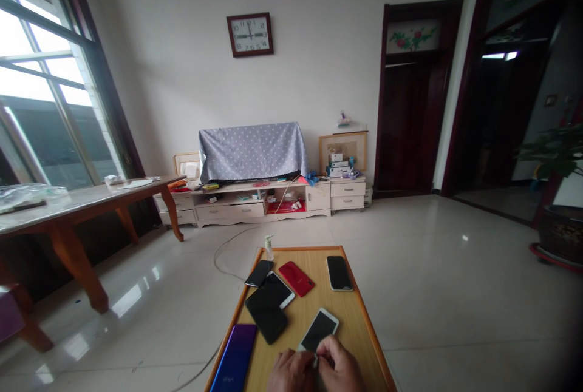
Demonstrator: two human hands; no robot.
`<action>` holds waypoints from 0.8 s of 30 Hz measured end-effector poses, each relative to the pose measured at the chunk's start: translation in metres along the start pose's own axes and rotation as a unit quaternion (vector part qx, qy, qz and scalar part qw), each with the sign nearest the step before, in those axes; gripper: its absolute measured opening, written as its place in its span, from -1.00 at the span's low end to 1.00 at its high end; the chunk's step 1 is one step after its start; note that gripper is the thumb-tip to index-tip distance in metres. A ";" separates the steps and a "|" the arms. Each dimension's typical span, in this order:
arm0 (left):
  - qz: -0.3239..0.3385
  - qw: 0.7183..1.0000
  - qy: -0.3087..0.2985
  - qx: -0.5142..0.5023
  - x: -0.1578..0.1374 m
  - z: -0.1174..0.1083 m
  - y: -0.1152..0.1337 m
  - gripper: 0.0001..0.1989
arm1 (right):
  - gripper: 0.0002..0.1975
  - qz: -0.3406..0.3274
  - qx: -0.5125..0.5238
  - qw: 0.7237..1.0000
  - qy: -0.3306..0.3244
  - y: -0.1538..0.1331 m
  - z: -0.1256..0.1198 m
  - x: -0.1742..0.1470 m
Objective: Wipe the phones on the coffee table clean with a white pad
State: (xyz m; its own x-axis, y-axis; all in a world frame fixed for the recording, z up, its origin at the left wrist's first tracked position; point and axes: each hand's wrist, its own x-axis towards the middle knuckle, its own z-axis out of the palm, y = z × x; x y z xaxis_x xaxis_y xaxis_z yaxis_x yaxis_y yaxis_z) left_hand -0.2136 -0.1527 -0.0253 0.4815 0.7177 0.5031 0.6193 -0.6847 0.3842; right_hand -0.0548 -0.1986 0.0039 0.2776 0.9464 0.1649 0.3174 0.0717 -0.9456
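Observation:
Close together at the near end of the small wooden table (346, 325) are my left hand (290, 372) and my right hand (337, 366). Both have their fingers pinched inward, and a tiny pale bit shows between the fingertips, too small to name. Just beyond them lies a white smartphone (321, 329) with a dark screen, its near end partly hidden by my fingers. Left of my hands rest a blue-purple phone (235, 355) and a black phone (268, 319). The black one overlaps a white-edged phone (279, 290).
Farther up the table are a red phone (297, 278), a dark phone (339, 273), another dark phone (259, 273) and a pump bottle (268, 249). A cable (216, 258) runs over the tiled floor. A larger table (136, 193) stands left, a low cabinet (319, 198) ahead.

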 end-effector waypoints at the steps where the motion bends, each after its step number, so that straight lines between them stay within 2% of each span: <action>1: -0.012 1.000 0.000 -0.013 0.000 -0.005 0.004 -0.78 | -0.90 -0.002 -0.006 1.000 -0.005 -0.002 -0.001 -0.002; 6: -0.082 0.991 -0.028 -0.104 0.007 -0.035 0.028 -0.77 | -0.82 -0.030 -0.039 0.999 0.012 -0.014 -0.001 -0.014; 9: -0.115 0.984 -0.028 -0.133 0.010 -0.042 0.040 -0.74 | -0.77 -0.021 -0.010 1.000 0.012 -0.024 -0.004 -0.019; 13: -0.125 0.977 -0.007 -0.171 0.004 -0.031 0.045 -0.72 | -0.71 0.010 0.073 0.997 -0.030 -0.035 -0.012 -0.022; 16: -0.103 0.974 0.026 -0.198 -0.008 -0.015 0.043 -0.62 | -0.70 0.010 0.081 0.996 -0.039 -0.036 -0.016 -0.023; 20: -0.111 0.971 0.018 -0.213 -0.013 -0.005 0.044 -0.58 | -0.71 0.026 0.065 0.997 -0.008 -0.031 -0.025 -0.020; 24: -0.144 0.984 -0.028 -0.104 0.001 -0.015 0.051 -0.54 | -0.69 0.052 0.069 0.994 0.067 -0.022 -0.042 -0.009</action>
State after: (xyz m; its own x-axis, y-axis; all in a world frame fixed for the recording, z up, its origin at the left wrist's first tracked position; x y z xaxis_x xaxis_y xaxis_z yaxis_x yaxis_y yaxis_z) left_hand -0.1909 -0.1891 0.0068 0.3413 0.8880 0.3081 0.5980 -0.4580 0.6578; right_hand -0.0263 -0.2222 0.0351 0.4232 0.9014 0.0915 0.1553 0.0274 -0.9875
